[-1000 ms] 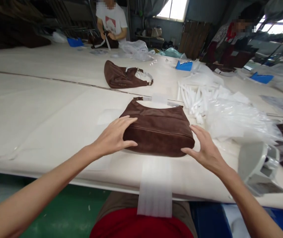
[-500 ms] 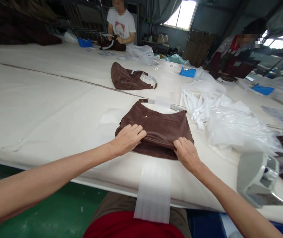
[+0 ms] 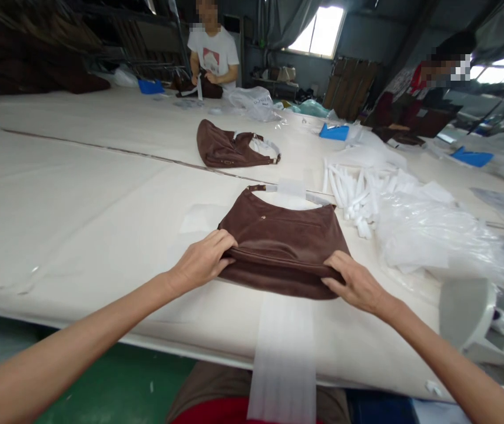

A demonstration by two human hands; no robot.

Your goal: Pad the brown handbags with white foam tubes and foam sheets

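A brown handbag [image 3: 285, 232] lies flat on the pale table, its bottom edge toward me and its strap partly wrapped in white at the far side. My left hand [image 3: 210, 256] grips the bag's near left corner, fingers closed on the folded edge. At the near right corner my right hand [image 3: 353, 280] pinches the bag, thumb below and fingers above. Between the hands a fold runs across the bag's lower part. Under the bag, a strip of white foam sheet [image 3: 284, 353] reaches over the table's front edge toward my lap.
Another brown handbag [image 3: 234, 147] lies farther back. To the right are white foam rolls [image 3: 353, 194], clear plastic bags [image 3: 433, 227] and a grey tape dispenser [image 3: 477, 318]. Blue holders [image 3: 334, 131] stand beyond. A co-worker [image 3: 214, 53] handles a dark bag; another person [image 3: 428, 88] is at right.
My left hand has slid left to the bag's corner, and my right hand has shifted right. The hands are now farther apart, with the fold across the bag more stretched out.
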